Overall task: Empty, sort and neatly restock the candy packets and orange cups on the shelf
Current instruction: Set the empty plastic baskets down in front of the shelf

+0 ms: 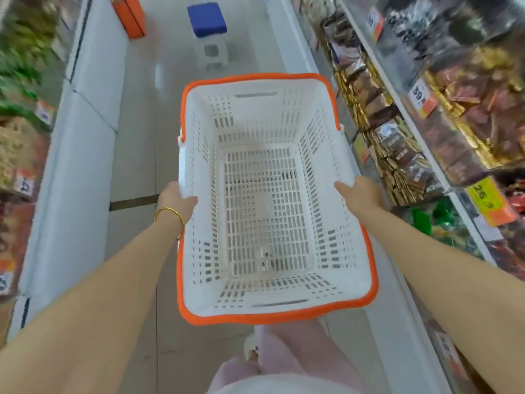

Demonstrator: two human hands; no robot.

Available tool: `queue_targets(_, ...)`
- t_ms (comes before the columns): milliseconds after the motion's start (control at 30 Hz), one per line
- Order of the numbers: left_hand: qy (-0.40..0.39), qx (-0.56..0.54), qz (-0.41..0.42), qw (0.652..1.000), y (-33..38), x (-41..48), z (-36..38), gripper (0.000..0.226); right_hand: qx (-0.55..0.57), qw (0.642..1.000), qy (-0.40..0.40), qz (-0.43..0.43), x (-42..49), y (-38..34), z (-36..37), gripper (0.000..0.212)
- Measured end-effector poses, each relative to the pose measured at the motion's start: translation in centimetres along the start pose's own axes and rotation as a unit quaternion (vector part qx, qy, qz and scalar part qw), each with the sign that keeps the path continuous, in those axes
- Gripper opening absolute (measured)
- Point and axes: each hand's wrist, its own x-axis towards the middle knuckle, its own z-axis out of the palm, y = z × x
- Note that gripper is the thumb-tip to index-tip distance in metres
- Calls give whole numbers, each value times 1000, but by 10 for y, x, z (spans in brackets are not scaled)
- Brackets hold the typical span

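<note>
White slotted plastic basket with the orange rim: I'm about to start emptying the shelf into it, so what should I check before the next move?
1. Empty: ok, nothing lies in the white slotted plastic basket with the orange rim.
2. Grip: ok, the left hand holds its left wall and the right hand its right wall.
3. A hand free for picking: not ok, both hold the basket.
4. Stock alongside: ok, brown and gold candy packets fill the white shelf on the right.
5. Orange cups found: cannot tell, none shows through the blur.
6. Aisle ahead: not ok, a blue-topped white stool stands in it.
</note>
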Motion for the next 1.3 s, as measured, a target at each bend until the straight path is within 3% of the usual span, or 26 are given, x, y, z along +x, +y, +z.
queue_targets(233, -3, 19, 23, 1000, 141, 206, -24, 32, 8, 1000, 4, 23, 197, -139, -12, 43)
queue_targets(400, 2, -2, 25, 1000, 222, 346, -49, 37, 8, 1000, 18, -8, 320, -245, -27, 39)
queue_targets(700, -27, 20, 26, 999, 375, 615, -66, 45, 11, 999, 32, -7, 560, -415, -38, 48)
queue_targets(1300, -66, 98, -14, 993, 637, 1042, -22, 37, -40, 996, 67, 34, 990, -640, -64, 42)
